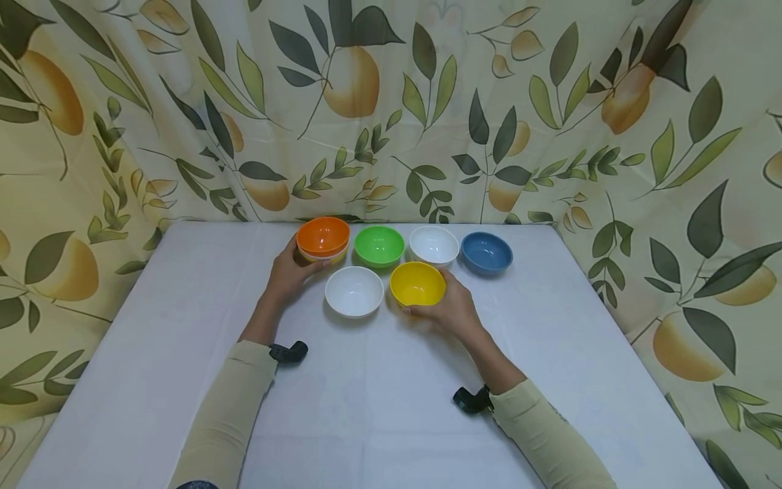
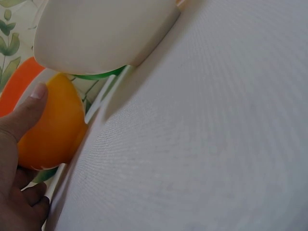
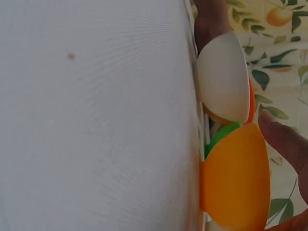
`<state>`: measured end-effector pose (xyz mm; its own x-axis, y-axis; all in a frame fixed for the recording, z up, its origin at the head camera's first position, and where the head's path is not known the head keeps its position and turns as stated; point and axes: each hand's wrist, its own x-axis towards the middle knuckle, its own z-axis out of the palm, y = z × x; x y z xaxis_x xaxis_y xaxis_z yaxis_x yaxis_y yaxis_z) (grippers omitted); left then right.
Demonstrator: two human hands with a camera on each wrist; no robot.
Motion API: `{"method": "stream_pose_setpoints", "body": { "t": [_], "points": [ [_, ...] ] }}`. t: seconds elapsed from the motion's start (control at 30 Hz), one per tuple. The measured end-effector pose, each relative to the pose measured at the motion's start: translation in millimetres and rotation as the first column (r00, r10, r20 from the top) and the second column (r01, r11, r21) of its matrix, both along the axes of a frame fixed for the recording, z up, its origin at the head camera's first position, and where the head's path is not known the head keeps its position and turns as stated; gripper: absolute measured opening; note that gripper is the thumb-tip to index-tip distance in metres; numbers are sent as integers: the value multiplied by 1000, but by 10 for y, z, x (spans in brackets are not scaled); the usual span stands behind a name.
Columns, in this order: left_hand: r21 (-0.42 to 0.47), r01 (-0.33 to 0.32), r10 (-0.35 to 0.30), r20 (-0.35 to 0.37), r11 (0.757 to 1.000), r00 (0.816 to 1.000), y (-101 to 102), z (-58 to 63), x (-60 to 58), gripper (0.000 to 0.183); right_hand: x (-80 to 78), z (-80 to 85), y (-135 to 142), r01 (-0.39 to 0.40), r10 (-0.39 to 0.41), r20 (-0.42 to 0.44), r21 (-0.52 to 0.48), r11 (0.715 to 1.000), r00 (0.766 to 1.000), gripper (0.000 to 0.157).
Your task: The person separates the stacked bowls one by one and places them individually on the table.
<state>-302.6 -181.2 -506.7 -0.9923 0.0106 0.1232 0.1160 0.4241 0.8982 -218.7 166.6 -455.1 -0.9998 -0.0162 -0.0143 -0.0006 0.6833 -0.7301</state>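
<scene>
At the back left, my left hand (image 1: 287, 275) grips a stack of bowls from its left and front. An orange bowl (image 1: 322, 236) sits on top, with a white layer and a yellow bowl (image 2: 53, 132) below. In the left wrist view, the thumb lies against the stack's side. My right hand (image 1: 452, 309) holds another yellow bowl (image 1: 418, 284) from its right side, thumb at the front; this bowl stands upright. Between the hands, a white bowl (image 1: 354, 292) sits in the front row, left of the yellow one.
Behind it stand a green bowl (image 1: 379, 246), a second white bowl (image 1: 434, 244) and a blue bowl (image 1: 487, 253), side by side near the far edge. A white cloth covers the table (image 1: 366, 407). A fruit-patterned curtain (image 1: 427, 102) hangs behind.
</scene>
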Motion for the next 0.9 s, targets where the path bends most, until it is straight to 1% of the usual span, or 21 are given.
{"method": "stream_pose_setpoints", "body": {
  "t": [0.13,0.23,0.33,0.4,0.63,0.77,0.9],
  "points": [
    [4,3,-3,-11,1000,1000,3,12,0,103,27,100,13,15,-15,23,-8,1000,1000,109],
    [-4,2,-2,-12,1000,1000,4,17,-3,104,52,183,21,31,-31,42,0,1000,999,113],
    [-13,0,0,-10,1000,1000,6,22,-8,104,78,255,13,30,-31,50,14,999,998,117],
    [-12,0,0,-12,1000,1000,10,25,-12,104,95,292,1,24,-25,41,21,999,999,118],
    [-5,6,-6,-24,1000,1000,0,29,-12,102,157,395,-103,18,-18,0,-16,1000,1000,113],
    [-13,1,-2,-7,1000,1000,-6,23,9,101,150,406,-162,17,-18,-24,-33,999,1000,111],
    [-15,4,-4,3,1000,1000,-6,12,28,101,106,423,-236,12,-14,-48,-53,999,999,111]
  ]
}}
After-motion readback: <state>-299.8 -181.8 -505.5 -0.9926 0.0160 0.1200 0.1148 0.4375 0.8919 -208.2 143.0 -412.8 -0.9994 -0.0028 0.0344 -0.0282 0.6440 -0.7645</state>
